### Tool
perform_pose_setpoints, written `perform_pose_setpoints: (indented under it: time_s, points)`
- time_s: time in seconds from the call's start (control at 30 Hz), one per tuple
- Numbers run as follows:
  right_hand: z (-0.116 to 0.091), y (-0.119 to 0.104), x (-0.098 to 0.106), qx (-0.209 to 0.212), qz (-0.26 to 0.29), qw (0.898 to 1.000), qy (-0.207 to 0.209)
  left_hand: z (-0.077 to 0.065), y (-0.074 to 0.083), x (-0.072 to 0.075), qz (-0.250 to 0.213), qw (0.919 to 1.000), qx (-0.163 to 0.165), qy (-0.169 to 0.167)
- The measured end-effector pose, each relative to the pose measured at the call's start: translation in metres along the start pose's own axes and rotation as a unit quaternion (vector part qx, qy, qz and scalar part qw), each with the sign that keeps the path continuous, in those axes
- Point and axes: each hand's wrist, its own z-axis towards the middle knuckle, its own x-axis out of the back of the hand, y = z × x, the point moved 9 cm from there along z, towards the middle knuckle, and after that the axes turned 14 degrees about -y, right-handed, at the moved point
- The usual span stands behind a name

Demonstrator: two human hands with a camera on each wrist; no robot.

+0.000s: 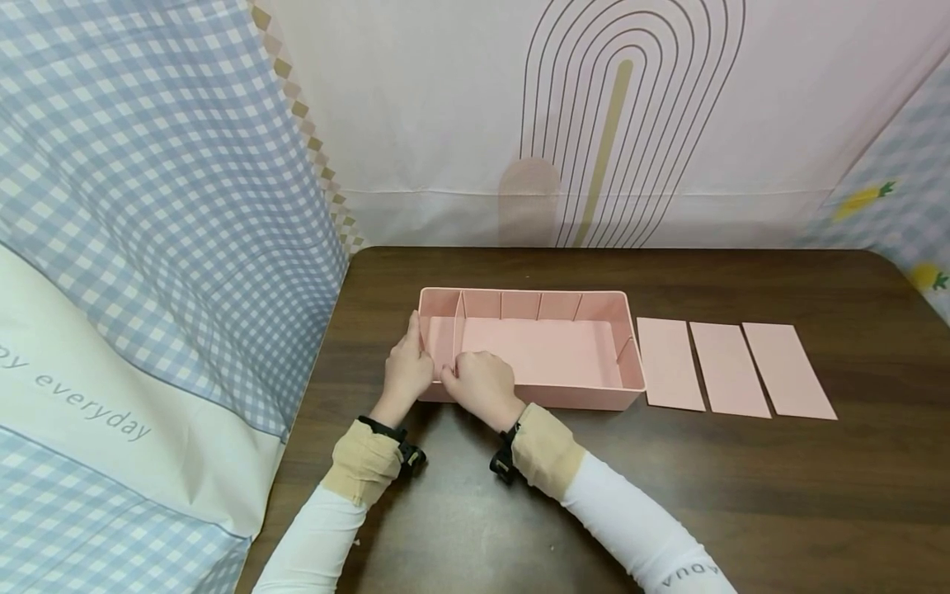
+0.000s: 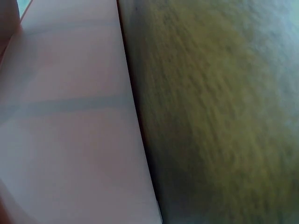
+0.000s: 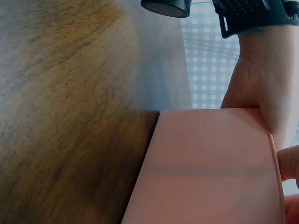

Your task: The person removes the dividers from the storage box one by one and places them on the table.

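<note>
A pink storage box (image 1: pixel 567 397) lies lengthwise on the dark wooden table, with grooves along its inner walls. An upright pink divider (image 1: pixel 459 318) crosses it near the left end. My left hand (image 1: pixel 406 371) holds the box's left end, index finger stretched along the wall and thumb on the inner side. My right hand (image 1: pixel 486 386) reaches over the front rim with curled fingers, pinching the divider near its front end; the fingertips are partly hidden. Right of the box lie three loose pink divider panels (image 1: pixel 670 364), flat and side by side.
The wooden table (image 1: pixel 742 495) has rounded far corners. Behind it hangs a pale cloth (image 1: pixel 430 124) with arch lines, and a blue checked cloth (image 1: pixel 185 165) drapes on the left. Both wrists wear a black strap with a small camera (image 1: pixel 503 464).
</note>
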Motion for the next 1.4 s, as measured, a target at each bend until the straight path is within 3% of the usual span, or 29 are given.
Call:
perform_pose_setpoints:
  time_s: [0.2, 0.47, 0.97, 1.4]
  points:
    - [0.005, 0.004, -0.004, -0.028, 0.002, 0.999, -0.026, 0.000, 0.001, 0.001, 0.000, 1.0000, 0.000, 0.004]
    - [0.006, 0.006, -0.006, -0.047, 0.000, 0.999, -0.028, 0.002, 0.000, 0.001, 0.006, 1.0000, -0.004, 0.005]
    - [0.005, 0.003, -0.004, -0.032, -0.021, 0.999, -0.004, 0.002, 0.000, -0.001, 0.000, 1.0000, -0.005, 0.005]
    - [0.001, -0.004, 0.005, 0.003, -0.018, 0.999, 0.042, 0.000, 0.001, 0.000, 0.003, 0.9999, -0.008, 0.007]
